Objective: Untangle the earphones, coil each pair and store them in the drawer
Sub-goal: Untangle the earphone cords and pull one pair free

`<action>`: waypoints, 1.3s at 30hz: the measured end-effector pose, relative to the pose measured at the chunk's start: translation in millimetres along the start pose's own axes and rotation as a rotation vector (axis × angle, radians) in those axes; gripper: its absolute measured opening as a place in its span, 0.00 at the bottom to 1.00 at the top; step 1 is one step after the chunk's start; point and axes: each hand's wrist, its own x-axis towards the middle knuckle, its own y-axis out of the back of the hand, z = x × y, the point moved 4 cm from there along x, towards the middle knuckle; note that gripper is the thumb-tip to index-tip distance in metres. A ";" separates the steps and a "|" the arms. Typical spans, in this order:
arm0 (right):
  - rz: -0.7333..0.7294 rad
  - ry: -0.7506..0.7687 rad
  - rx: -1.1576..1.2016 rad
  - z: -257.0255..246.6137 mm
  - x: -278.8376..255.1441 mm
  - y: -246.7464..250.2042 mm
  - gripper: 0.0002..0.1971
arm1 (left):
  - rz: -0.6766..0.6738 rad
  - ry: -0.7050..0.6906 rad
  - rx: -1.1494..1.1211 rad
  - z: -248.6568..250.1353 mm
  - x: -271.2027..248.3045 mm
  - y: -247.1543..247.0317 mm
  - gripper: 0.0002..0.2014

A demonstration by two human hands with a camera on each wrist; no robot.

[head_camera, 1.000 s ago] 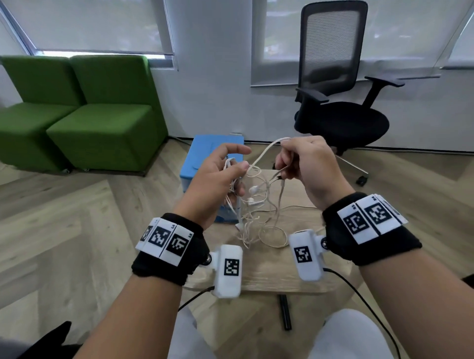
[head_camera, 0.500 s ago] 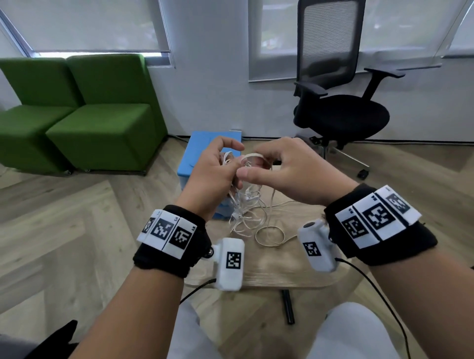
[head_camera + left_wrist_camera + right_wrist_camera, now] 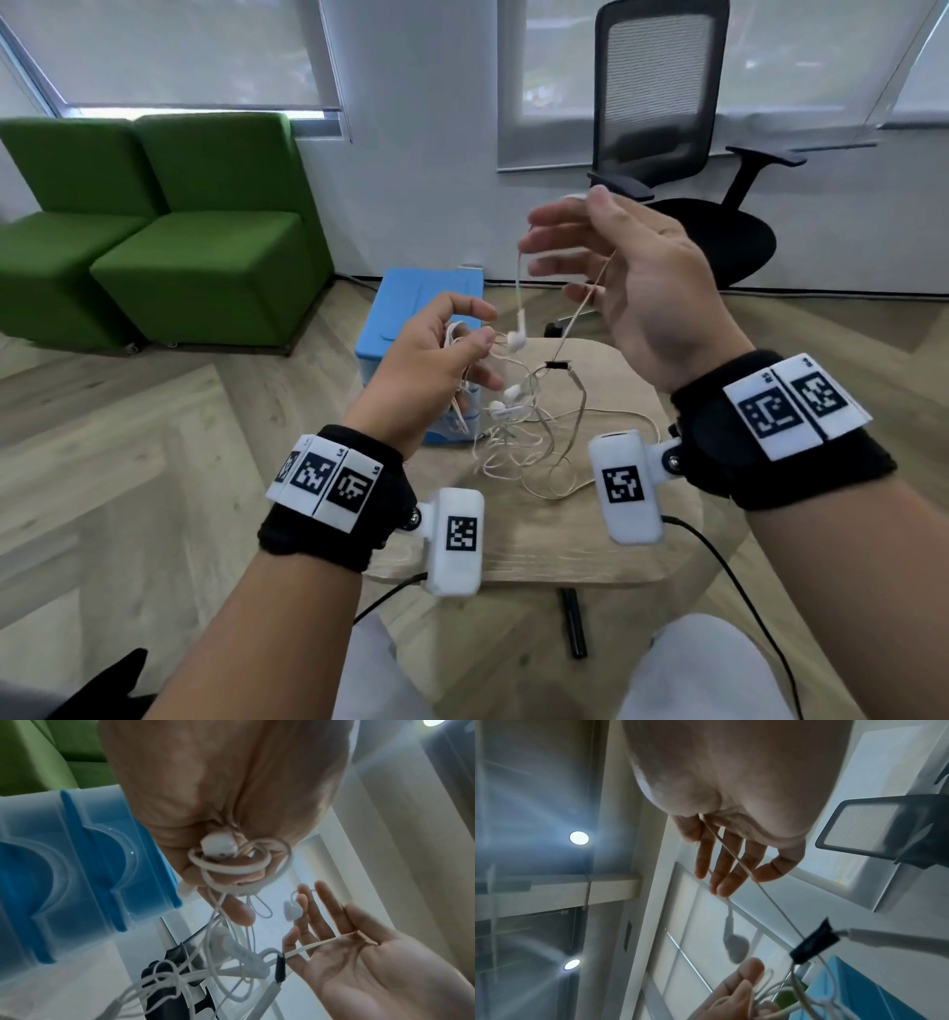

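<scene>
Centre frame, my left hand [image 3: 436, 354] is gripping the tangled earphones [image 3: 518, 411]; my right hand [image 3: 616, 272], fingers spread, is hooking one thin, limp, snag-prone cord, best taken near the earbud [image 3: 517, 336].

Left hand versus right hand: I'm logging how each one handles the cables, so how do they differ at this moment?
The left hand is lower, its fingers curled round a bunch of white earphone cable; the right hand is raised higher, fingers spread and nearly straight. The left hand grips several loops and an earbud; over the right hand only a single thin strand is draped, with one earbud dangling from it. Both wear black wristbands with cameras and both touch the same tangle.
</scene>
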 end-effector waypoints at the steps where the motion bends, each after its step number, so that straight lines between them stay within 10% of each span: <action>1: 0.035 0.006 0.014 -0.2 0.8 2.9 0.22 | -0.007 0.003 -0.003 -0.1 -0.5 0.3 0.07; 18: -0.141 -0.428 -0.639 89.8 -3.3 21.3 0.21 | -0.077 -0.050 -0.238 16.7 -7.4 8.1 0.08; 23: -0.058 -0.252 -0.638 70.4 -2.3 21.7 0.12 | -0.071 -0.050 -0.282 16.2 -6.0 11.3 0.09; 29: -0.366 0.033 -0.685 39.2 -11.2 -5.5 0.06 | -0.038 -0.043 -0.253 12.1 -2.3 12.0 0.09; 39: -0.245 0.202 -0.655 27.8 -8.1 -9.4 0.02 | -0.055 -0.087 0.010 -2.6 -0.4 9.2 0.11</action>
